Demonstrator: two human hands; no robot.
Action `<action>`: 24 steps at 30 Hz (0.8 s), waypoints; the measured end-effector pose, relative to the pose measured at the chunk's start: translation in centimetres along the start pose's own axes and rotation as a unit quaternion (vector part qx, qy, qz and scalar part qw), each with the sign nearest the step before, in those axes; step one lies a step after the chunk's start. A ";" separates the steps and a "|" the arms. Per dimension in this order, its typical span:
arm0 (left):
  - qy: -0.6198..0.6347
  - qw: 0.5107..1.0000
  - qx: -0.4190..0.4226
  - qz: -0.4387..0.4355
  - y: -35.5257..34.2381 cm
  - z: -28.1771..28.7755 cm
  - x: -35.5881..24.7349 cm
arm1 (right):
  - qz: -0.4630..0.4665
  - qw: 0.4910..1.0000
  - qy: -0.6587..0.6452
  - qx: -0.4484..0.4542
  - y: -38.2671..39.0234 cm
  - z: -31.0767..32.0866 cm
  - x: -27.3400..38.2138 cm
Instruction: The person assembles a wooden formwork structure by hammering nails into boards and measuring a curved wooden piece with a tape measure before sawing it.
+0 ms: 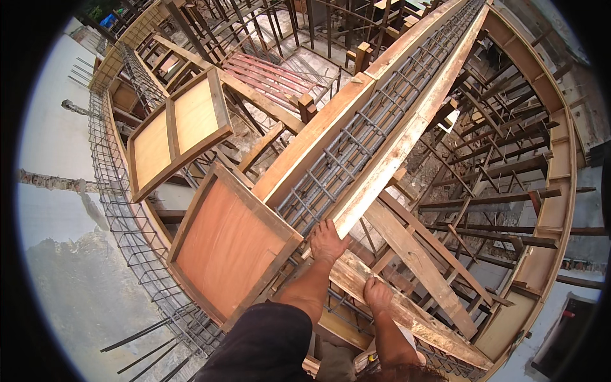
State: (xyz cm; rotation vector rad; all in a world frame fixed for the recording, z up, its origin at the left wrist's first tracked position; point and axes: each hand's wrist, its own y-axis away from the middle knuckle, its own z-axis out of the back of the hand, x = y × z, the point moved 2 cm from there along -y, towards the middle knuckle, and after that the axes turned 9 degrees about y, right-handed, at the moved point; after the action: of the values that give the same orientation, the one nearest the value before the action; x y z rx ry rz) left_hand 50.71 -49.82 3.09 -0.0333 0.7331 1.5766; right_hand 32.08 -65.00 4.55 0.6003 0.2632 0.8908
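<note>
My left hand (328, 242) is closed around the near end of a long pale side board (388, 169), beside a cage of steel reinforcing bars (347, 159) that lies in a wooden trough. Lower and to the right, my right hand (378, 294) grips the upper edge of a rough wooden plank (414, 318), its fingers partly hidden behind the wood. This plank slants down toward the lower right, with more bars beside it. Just left of my left hand leans a framed plywood panel (232, 245), reddish-brown with dark wooden edges.
Another framed panel (181, 127), paler, leans farther back. A curved rebar cage (127, 210) runs along the left wall. Wooden props and braces (503, 210) crowd the deep space at right, inside a curved form (560, 172). Red-painted bars (267, 76) lie beyond, far below.
</note>
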 end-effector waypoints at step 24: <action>0.045 0.998 0.019 -0.032 0.0 -0.3 0.6 | 0.082 0.994 0.039 -0.063 -0.8 -1.8 -0.6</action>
State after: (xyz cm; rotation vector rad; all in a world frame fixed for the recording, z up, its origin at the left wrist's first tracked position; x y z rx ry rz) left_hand 50.50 -49.46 2.59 -0.0984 0.8240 1.5080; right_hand 31.43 -65.19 2.62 0.4747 0.2291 1.0833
